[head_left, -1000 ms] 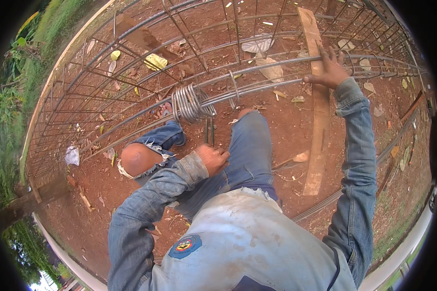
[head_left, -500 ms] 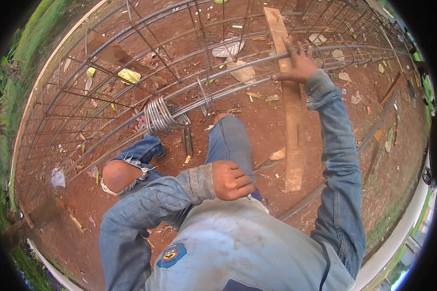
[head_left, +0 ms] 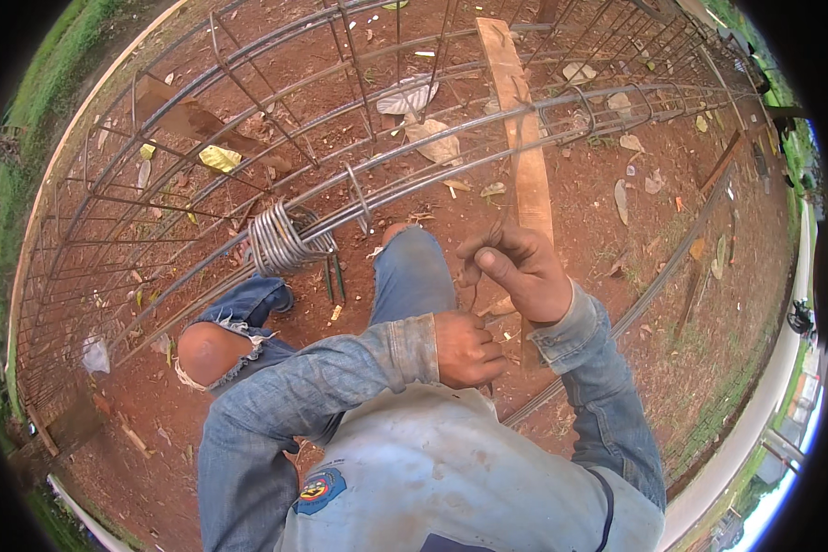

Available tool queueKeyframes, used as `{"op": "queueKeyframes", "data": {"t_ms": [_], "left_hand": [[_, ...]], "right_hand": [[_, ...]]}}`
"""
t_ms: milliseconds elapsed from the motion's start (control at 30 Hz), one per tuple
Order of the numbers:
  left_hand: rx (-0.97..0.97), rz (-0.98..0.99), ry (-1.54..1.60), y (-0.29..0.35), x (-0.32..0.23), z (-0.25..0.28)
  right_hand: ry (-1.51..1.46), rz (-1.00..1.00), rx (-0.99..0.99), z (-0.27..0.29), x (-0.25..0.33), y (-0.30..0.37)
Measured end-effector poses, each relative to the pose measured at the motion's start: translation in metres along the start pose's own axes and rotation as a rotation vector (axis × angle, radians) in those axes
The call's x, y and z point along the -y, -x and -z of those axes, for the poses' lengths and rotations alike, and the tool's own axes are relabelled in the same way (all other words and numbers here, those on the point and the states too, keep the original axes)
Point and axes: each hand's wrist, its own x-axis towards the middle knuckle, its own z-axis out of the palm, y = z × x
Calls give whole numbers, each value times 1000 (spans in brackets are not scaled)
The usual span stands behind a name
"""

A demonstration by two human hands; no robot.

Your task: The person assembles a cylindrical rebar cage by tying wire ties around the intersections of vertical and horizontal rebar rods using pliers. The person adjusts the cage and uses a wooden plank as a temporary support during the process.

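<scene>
My left hand [head_left: 469, 350] is a closed fist in front of my shirt, with thin dark wire showing at its upper side. Just above and to the right, my right hand [head_left: 522, 271] pinches thin tie wire [head_left: 474, 296] between thumb and fingers. Beyond both hands, long steel rebars [head_left: 405, 189] cross over a wooden plank [head_left: 529, 189]. A bunch of bent steel stirrups [head_left: 285, 241] hangs around the bars at the left, and a single stirrup [head_left: 359, 198] stands to their right. What lies inside my left fist is hidden.
A rebar cage [head_left: 202, 138] spreads across the far left. A tool with two dark green handles [head_left: 334, 276] is on the red soil by my foot. More bars [head_left: 653, 294] run along the ground at right, among dry leaves [head_left: 437, 143].
My right hand has left the rebar and plank and come back beside my left hand, its fingers now closed on wire. My left hand has shifted slightly right.
</scene>
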Motion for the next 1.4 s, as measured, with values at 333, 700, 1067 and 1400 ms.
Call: {"op": "queueKeyframes", "data": {"t_ms": [333,700,1067,1400], "left_hand": [[-656,1194,-172,81,25,-3],[-865,1244,-280,83,64,0],[-878,992,-80,107,116,-1],[-723,952,-100,24,188,-39]], "right_hand": [[907,199,-364,109,23,-56],[1302,156,-395,105,-34,-107],[1538,292,-458,105,-56,-145],[1491,293,-465,104,-54,-146]]}}
